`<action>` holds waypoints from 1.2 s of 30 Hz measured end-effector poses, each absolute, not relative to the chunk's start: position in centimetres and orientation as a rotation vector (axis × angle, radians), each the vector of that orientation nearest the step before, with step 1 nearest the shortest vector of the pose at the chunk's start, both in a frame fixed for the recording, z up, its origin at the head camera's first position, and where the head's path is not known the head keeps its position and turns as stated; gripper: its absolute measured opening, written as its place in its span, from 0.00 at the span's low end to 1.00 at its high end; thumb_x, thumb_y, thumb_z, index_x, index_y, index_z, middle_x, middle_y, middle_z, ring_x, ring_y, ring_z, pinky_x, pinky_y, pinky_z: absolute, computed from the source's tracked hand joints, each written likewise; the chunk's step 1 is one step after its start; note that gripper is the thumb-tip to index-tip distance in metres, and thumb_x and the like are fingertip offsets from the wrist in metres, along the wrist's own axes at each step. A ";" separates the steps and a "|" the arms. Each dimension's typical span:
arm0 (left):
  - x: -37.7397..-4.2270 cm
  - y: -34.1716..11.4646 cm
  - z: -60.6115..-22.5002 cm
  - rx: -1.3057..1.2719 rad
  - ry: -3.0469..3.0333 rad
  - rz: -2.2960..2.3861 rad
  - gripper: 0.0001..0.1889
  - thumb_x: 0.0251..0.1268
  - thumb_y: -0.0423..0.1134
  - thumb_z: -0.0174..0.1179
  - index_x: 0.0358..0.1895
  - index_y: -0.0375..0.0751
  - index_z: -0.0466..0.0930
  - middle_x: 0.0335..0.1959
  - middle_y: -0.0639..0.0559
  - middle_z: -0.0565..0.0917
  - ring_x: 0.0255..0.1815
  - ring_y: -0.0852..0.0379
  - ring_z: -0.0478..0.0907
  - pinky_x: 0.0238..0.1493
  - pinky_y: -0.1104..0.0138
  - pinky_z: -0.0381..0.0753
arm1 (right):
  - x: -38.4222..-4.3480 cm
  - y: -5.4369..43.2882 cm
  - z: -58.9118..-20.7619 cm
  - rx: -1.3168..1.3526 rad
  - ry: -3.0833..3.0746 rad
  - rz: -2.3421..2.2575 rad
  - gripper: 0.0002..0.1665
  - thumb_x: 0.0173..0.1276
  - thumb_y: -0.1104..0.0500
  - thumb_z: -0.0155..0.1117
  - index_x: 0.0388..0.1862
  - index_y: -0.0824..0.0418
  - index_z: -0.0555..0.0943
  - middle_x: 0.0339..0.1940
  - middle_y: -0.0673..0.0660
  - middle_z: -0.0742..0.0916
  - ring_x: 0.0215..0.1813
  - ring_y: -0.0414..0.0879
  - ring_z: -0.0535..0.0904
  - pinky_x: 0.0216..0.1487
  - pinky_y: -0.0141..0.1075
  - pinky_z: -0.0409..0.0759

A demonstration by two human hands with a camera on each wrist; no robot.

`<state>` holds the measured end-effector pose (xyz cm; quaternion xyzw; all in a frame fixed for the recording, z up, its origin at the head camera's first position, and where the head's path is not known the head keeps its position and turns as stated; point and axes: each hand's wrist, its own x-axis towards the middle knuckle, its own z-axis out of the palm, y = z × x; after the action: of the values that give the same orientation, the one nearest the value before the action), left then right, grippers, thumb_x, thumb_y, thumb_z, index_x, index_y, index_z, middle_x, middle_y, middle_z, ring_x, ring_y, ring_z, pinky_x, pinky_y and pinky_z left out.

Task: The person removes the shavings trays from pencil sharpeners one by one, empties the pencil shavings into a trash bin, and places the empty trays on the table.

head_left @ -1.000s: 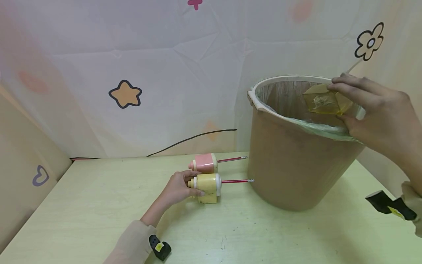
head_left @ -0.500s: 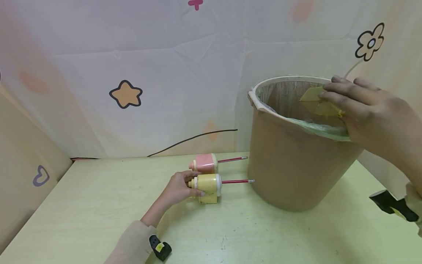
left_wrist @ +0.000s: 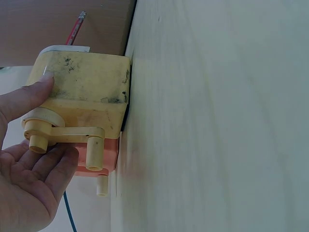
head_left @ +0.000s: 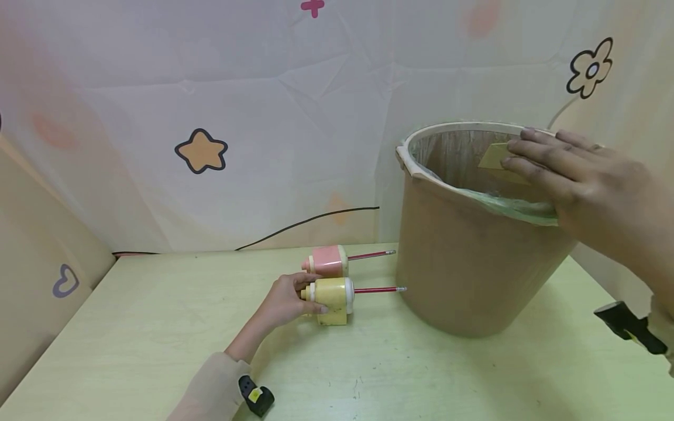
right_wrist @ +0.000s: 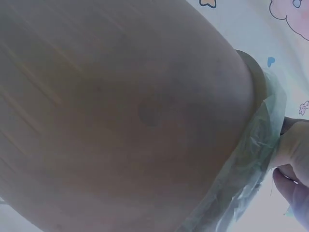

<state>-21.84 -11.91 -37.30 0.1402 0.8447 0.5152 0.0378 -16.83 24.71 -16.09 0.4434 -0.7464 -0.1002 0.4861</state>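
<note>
The right fingers [head_left: 547, 154] have tipped the yellow box [head_left: 493, 156] further.

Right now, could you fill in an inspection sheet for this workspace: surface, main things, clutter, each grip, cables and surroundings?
Surface: pale tabletop, a few dark marks.
Things: yellow sharpener, smudged, with a red pencil sticking out; pink sharpener behind it, with another pencil; brown bin with a plastic liner.
Clutter: nothing seen beyond small specks.
Left grip: a bare hand, holding the yellow sharpener.
Right grip: a bare hand, holding a yellow container at the bin's mouth; thumb hidden.
Cables: none certain; a thin teal line in the left wrist view could be cord or print.
Surroundings: pale backdrop printed with a star and flower.
</note>
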 end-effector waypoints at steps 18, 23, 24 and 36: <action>-21.8 -11.8 -37.2 0.416 2.605 1.576 0.30 0.39 0.31 0.72 0.52 0.30 0.74 0.44 0.41 0.81 0.41 0.53 0.79 0.40 0.64 0.78 | -16.5 24.9 -16.1 1.057 -1.809 -0.199 0.21 0.64 0.77 0.40 0.52 0.73 0.75 0.51 0.69 0.79 0.66 0.50 0.63 0.65 0.44 0.61; -21.8 -11.7 -37.1 0.416 2.609 1.569 0.30 0.39 0.31 0.72 0.52 0.30 0.74 0.44 0.41 0.82 0.40 0.53 0.79 0.40 0.64 0.78 | -16.4 24.8 -16.2 1.012 -1.741 -0.129 0.19 0.66 0.75 0.42 0.52 0.72 0.76 0.50 0.68 0.80 0.62 0.54 0.69 0.63 0.46 0.63; -21.8 -11.7 -37.1 0.415 2.612 1.566 0.30 0.38 0.31 0.73 0.51 0.29 0.74 0.43 0.41 0.82 0.40 0.53 0.79 0.40 0.64 0.78 | -16.4 24.8 -16.3 0.996 -1.725 -0.122 0.18 0.66 0.74 0.43 0.51 0.72 0.76 0.49 0.68 0.80 0.60 0.54 0.71 0.62 0.46 0.64; -21.9 -11.8 -37.3 0.417 2.623 1.556 0.30 0.38 0.31 0.73 0.51 0.29 0.74 0.43 0.41 0.82 0.39 0.53 0.79 0.40 0.64 0.77 | -15.9 26.0 -16.7 0.900 -1.810 -0.041 0.21 0.62 0.66 0.46 0.52 0.72 0.75 0.51 0.70 0.79 0.61 0.58 0.70 0.62 0.50 0.64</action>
<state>-21.94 -11.83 -37.27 0.1353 0.8517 0.5053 0.0317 -15.88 26.00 -16.67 0.3771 -0.7584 -0.0173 0.5313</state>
